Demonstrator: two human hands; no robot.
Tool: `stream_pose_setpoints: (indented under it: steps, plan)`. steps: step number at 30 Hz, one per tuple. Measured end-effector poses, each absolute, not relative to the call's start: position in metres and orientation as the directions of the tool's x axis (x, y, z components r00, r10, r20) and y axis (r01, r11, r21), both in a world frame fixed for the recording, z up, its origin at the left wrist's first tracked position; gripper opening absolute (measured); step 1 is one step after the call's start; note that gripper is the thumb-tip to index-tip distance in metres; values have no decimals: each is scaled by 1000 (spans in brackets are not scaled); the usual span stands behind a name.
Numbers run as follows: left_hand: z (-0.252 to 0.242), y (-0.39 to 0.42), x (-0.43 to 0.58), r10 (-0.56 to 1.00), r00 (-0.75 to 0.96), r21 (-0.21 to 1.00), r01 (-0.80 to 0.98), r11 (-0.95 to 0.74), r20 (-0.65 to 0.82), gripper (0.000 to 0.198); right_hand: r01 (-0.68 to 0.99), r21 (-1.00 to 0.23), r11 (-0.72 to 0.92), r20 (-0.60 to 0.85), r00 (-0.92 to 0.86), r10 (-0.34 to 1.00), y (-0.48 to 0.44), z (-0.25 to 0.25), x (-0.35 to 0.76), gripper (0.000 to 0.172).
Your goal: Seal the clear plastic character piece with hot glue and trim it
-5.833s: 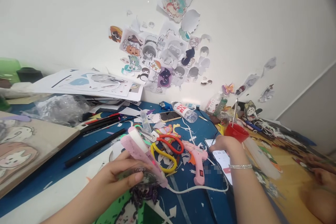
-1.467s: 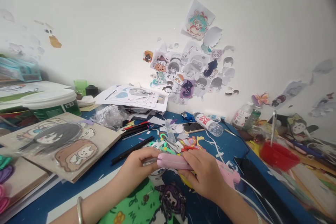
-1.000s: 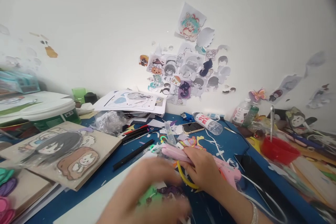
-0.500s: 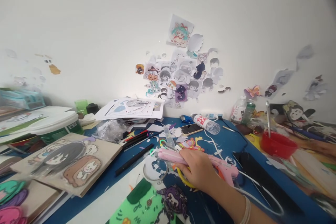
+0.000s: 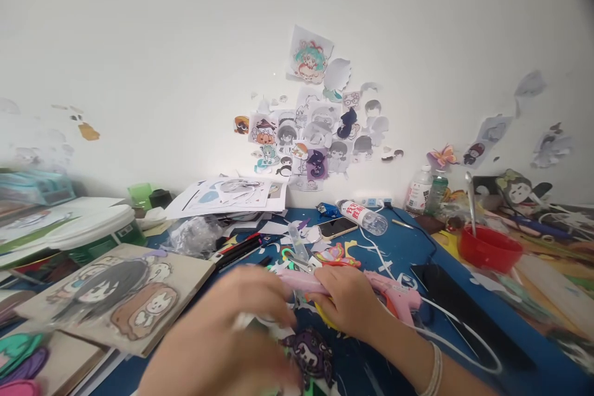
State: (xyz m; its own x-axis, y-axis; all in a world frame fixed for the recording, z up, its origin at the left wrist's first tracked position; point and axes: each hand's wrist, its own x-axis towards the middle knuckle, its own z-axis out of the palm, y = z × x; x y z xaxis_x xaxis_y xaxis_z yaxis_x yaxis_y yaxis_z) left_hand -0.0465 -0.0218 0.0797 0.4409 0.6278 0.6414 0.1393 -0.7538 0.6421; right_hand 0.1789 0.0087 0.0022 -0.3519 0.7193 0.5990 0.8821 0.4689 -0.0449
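My right hand [image 5: 346, 300] is closed around a long pink object [image 5: 304, 281]. Right of it lies a pink glue gun [image 5: 399, 294] with a white cable; whether the two pink parts join is hidden under my hand. Metal scissor blades [image 5: 306, 265] show just beyond my fingers, and a bit of yellow [image 5: 327, 315] shows beneath them. My left hand [image 5: 223, 334], smeared by motion, hovers large in the foreground with curled fingers; what is in it cannot be made out. Beside it lies a purple cartoon figure piece [image 5: 312, 352], partly over a green picture that is mostly covered.
Left are a board with cartoon figures [image 5: 116, 297] and a white-lidded tub [image 5: 97, 232]. Black pens [image 5: 239, 250], a phone [image 5: 338, 228] and a plastic bottle [image 5: 364, 218] lie behind my hands. Right are a black flat strip [image 5: 468, 315] and a red bowl [image 5: 489, 247] with a spoon.
My left hand has come in from the lower left, covering the clear tape roll and most of the green picture. My right hand stays on the pink object. The view has shifted slightly.
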Motion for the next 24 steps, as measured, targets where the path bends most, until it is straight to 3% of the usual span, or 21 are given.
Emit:
stream_pose_setpoints:
  steps: [1,3,7,11,13,15,19,24]
  plan:
    - [81,-6,-47,606,395,590,178,-788,691,8,878,-47,476,596,-358,719,8,2,179,14]
    - [75,23,-51,645,267,608,215,-764,716,16,869,-66,491,593,-362,719,7,2,179,15]
    - [38,57,-56,850,223,799,291,-526,478,25,854,-182,488,599,-297,744,5,3,178,19]
    - [8,58,-42,921,347,978,35,-203,179,58,735,-493,467,533,-169,829,5,7,175,26]
    - [1,53,-32,901,433,986,-158,47,27,62,573,-686,449,449,-151,880,6,8,173,34]
    - [0,46,-25,858,514,952,-260,161,-5,52,362,-855,371,334,-163,928,8,6,170,39]
    - [6,35,-23,865,501,970,-208,127,-6,37,6,-990,139,135,-198,971,7,0,163,41]
    - [15,26,-22,920,391,965,-254,62,44,37,-112,-991,74,96,-208,973,1,2,159,40]
